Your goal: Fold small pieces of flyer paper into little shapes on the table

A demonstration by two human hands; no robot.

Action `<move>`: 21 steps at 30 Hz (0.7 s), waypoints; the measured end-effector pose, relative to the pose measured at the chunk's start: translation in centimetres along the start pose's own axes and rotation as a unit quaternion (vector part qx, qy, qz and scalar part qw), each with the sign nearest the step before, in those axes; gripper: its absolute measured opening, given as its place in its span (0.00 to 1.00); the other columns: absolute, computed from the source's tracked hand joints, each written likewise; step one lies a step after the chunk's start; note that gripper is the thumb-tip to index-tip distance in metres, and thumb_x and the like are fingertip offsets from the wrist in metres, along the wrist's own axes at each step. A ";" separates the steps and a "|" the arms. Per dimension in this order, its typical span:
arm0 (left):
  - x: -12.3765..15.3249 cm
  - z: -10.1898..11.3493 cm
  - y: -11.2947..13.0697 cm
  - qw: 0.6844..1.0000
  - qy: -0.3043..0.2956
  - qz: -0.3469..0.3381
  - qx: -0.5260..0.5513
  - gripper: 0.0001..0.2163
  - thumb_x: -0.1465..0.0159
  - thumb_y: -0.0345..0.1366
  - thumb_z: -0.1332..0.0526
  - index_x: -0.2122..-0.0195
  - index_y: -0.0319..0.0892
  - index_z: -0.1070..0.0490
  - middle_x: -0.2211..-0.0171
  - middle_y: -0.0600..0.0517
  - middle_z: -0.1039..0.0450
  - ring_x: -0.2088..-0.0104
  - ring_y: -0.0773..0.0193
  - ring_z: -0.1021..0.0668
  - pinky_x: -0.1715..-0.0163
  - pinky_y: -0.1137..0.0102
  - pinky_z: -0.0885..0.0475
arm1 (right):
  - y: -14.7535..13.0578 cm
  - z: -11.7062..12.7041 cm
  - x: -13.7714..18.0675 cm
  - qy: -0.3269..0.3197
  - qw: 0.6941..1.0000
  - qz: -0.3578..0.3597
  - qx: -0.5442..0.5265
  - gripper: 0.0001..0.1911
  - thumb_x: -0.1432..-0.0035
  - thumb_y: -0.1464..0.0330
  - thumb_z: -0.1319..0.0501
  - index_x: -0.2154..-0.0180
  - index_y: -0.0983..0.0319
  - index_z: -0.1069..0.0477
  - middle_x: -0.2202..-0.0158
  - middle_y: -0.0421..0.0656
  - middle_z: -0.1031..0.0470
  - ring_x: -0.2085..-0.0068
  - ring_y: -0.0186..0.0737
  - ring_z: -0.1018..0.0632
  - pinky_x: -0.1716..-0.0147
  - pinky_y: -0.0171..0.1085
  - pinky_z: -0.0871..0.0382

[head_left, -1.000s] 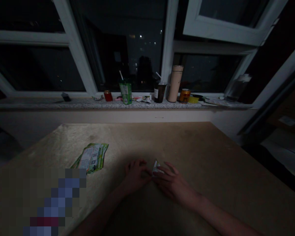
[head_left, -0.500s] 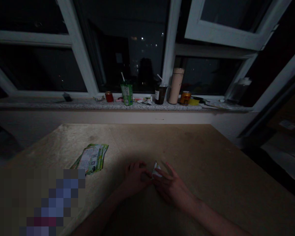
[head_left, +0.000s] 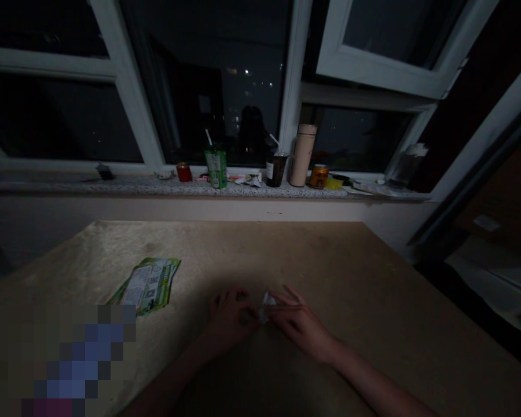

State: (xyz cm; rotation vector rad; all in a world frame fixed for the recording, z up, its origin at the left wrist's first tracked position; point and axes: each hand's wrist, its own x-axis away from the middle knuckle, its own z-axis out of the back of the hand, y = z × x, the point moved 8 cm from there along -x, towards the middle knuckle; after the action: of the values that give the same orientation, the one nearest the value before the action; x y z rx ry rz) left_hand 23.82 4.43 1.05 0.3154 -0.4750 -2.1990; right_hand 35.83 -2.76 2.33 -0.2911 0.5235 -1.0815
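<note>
Whitish, the small scrap (head_left: 264, 302) lay at the fingertips of the half-spread right hand (head_left: 301, 325), long axis pointing away; the left hand (head_left: 231, 319), loosely curled, bordered its near end. Neither's grip was clear.

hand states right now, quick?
Left hand: fingers curled, tips beside the small pale piece; grip can't be told.
Right hand: fingers partly spread, some over that piece; grip can't be told.

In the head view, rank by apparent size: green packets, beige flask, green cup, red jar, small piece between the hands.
1. Green packets
2. Beige flask
3. Green cup
Unsure which is larger: red jar, small piece (partly covered)
</note>
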 end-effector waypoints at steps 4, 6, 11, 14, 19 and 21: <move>-0.1 -0.2 0.0 1.000 0.009 0.005 -0.004 0.05 0.47 0.41 0.33 0.68 0.53 0.23 0.51 0.50 0.33 0.49 0.48 0.34 0.49 0.52 0.46 | 1.7 0.4 -0.6 0.048 0.996 -0.048 0.057 0.25 0.36 0.65 0.47 0.39 0.60 0.44 0.39 0.49 0.38 0.36 0.47 0.44 0.39 0.59 0.58; -0.2 -0.3 -0.1 1.000 0.009 0.005 -0.005 0.05 0.47 0.42 0.33 0.69 0.53 0.23 0.51 0.51 0.33 0.49 0.48 0.34 0.49 0.52 0.47 | 1.9 -0.2 -0.7 0.022 0.996 -0.040 0.075 0.27 0.36 0.63 0.47 0.38 0.61 0.47 0.38 0.49 0.42 0.35 0.48 0.46 0.38 0.59 0.62; -0.2 -0.3 -0.1 1.000 0.007 0.007 -0.007 0.06 0.46 0.43 0.34 0.67 0.53 0.23 0.51 0.51 0.33 0.49 0.48 0.34 0.49 0.53 0.46 | 1.5 -0.8 -0.6 -0.016 0.996 -0.025 0.083 0.27 0.35 0.59 0.50 0.38 0.61 0.46 0.38 0.46 0.42 0.35 0.46 0.47 0.37 0.57 0.69; -0.1 -0.3 -0.1 1.000 0.006 0.008 -0.007 0.05 0.45 0.42 0.35 0.68 0.53 0.23 0.51 0.52 0.33 0.49 0.49 0.34 0.48 0.53 0.47 | 1.0 -0.4 -0.6 -0.014 0.996 -0.018 0.087 0.27 0.35 0.58 0.50 0.39 0.62 0.45 0.38 0.47 0.40 0.35 0.46 0.46 0.37 0.56 0.71; -0.2 -0.6 -0.2 1.000 0.006 0.014 -0.009 0.06 0.45 0.42 0.35 0.67 0.52 0.23 0.51 0.51 0.33 0.49 0.49 0.34 0.49 0.54 0.48 | 0.6 0.2 -0.9 -0.012 0.995 0.001 0.098 0.27 0.35 0.57 0.50 0.40 0.63 0.43 0.40 0.49 0.37 0.36 0.46 0.44 0.37 0.55 0.74; -0.3 -0.7 -0.2 1.000 0.005 0.017 -0.012 0.06 0.45 0.42 0.35 0.67 0.52 0.23 0.51 0.51 0.33 0.49 0.49 0.34 0.49 0.54 0.47 | 0.5 0.4 -1.2 -0.009 0.994 0.010 0.108 0.26 0.36 0.57 0.49 0.41 0.63 0.41 0.42 0.49 0.35 0.37 0.46 0.42 0.37 0.55 0.75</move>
State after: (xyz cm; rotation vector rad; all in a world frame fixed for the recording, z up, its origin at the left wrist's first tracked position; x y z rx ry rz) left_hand 24.12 4.64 0.32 0.3040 -0.4455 -2.1681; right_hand 35.99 -1.52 2.71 -0.1054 0.3893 -1.1042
